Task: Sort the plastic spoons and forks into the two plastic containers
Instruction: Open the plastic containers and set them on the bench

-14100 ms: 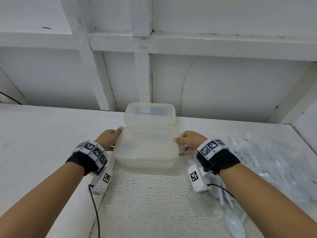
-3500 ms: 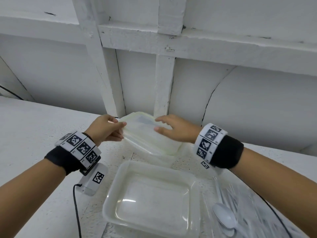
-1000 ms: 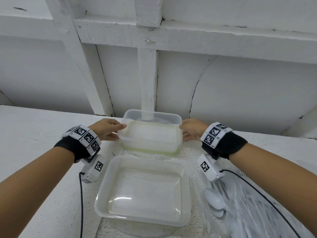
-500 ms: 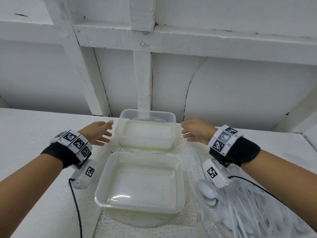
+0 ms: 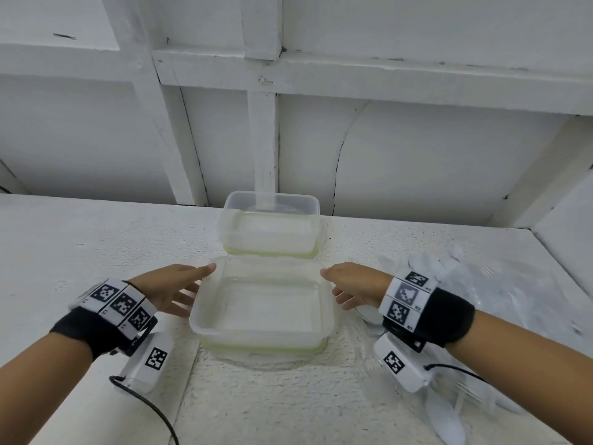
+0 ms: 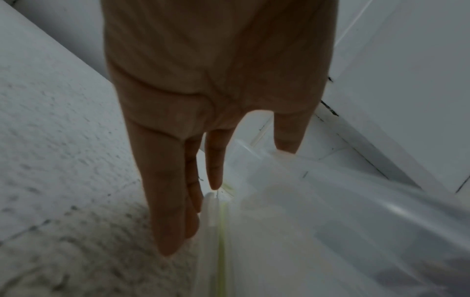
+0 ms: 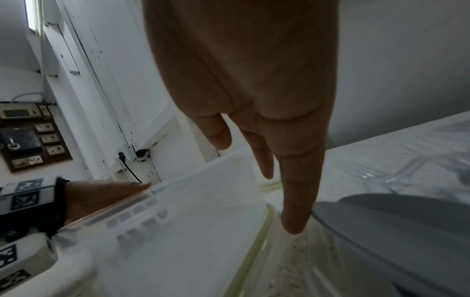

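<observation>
closest to me on the counter, my left hand and right hand flank the near container, each grip released with fingers straight, holding nothing; whether the fingertips touch its rim i cannot tell. the plastic spoons and forks lie in a loose pile to my right. beyond sits the far container, by the wall.

**Three cameras on one spot**

The head view looks down and forward from above. Each wrist view looks close along its fingers. All three share the near clear rectangular plastic container.
</observation>
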Demonstrator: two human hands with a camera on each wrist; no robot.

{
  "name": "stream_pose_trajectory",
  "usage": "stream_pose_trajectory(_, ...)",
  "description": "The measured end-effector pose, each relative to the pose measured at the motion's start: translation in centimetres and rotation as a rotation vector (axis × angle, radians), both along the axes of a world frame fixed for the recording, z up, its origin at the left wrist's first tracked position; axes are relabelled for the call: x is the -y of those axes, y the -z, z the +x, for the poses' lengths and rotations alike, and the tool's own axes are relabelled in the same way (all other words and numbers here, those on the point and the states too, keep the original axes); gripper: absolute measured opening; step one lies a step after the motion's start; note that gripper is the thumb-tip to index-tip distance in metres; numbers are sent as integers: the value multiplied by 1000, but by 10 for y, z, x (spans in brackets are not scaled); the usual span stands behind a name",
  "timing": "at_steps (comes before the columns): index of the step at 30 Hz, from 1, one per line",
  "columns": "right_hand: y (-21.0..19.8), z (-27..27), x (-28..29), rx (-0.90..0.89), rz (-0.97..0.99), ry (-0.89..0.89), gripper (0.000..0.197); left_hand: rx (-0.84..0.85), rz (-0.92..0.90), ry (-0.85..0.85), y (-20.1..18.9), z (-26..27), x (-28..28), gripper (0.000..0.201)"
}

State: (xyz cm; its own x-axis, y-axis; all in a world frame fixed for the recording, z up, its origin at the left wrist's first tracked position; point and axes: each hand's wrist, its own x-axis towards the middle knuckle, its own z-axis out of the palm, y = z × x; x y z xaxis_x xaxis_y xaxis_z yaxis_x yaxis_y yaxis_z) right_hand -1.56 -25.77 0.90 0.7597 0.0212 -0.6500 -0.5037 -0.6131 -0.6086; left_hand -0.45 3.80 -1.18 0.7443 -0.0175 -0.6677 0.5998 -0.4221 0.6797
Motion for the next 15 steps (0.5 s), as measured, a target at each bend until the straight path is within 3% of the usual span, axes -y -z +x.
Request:
stream_pose_trajectory(6,9,-3,-5,-11,13,1,34,-7,-42,-47,1,-10,1,44)
stream_pose_trajectory(15,9,15,-6,20,45,86,35,35,-36,-119,-4,0,10,42)
